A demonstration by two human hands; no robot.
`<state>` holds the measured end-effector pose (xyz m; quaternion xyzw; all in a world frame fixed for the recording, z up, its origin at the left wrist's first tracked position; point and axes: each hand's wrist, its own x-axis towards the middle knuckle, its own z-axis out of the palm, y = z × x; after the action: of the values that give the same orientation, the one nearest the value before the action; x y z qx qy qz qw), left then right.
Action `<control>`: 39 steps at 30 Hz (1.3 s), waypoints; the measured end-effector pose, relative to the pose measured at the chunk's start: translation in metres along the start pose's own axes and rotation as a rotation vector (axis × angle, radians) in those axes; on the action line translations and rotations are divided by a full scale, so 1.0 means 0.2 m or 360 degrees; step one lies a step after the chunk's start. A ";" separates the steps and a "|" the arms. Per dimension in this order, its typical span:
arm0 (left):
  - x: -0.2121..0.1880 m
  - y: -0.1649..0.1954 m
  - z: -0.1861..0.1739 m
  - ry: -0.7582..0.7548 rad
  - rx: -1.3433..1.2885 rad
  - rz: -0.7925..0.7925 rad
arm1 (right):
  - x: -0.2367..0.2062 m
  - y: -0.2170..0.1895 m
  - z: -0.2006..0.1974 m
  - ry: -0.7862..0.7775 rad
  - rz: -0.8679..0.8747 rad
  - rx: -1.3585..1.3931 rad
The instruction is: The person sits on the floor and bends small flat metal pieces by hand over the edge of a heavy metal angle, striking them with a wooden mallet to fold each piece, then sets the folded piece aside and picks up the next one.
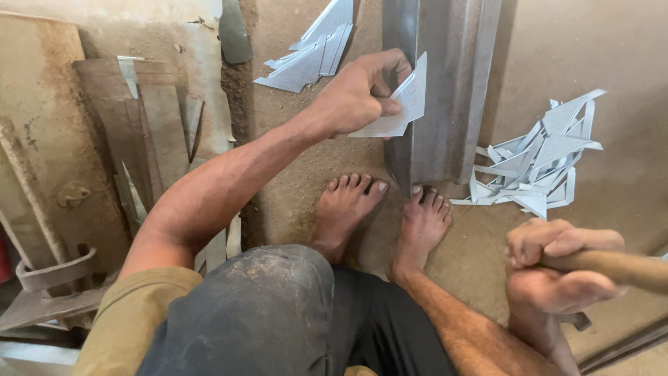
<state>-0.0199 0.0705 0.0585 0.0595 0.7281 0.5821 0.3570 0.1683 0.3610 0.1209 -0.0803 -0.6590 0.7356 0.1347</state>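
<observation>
My left hand (355, 94) pinches a flat grey sheet-metal piece (403, 104), angular in shape, and holds it against the upright steel channel (445, 83) standing on the floor in front of me. At the lower right my right hand (557, 268) is closed around a thick wooden handle (626, 268) that runs off toward the right edge. My two bare feet (379, 212) rest on the dirt floor at the base of the channel.
A pile of pointed grey metal offcuts (539, 167) lies right of the channel, another smaller pile (313, 49) at the top centre. Rusty plates, strips and brackets (139, 132) cover the left side. A metal bar (626, 345) crosses the bottom right corner.
</observation>
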 end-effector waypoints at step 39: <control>0.04 -0.23 0.04 0.0014 -0.0359 0.0124 | 0.02 0.27 0.07 0.0117 0.1246 -0.0208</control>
<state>-0.0052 0.0654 0.0133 0.0447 0.6566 0.6741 0.3353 0.1552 0.3447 0.0683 -0.3600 -0.6187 0.6845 -0.1379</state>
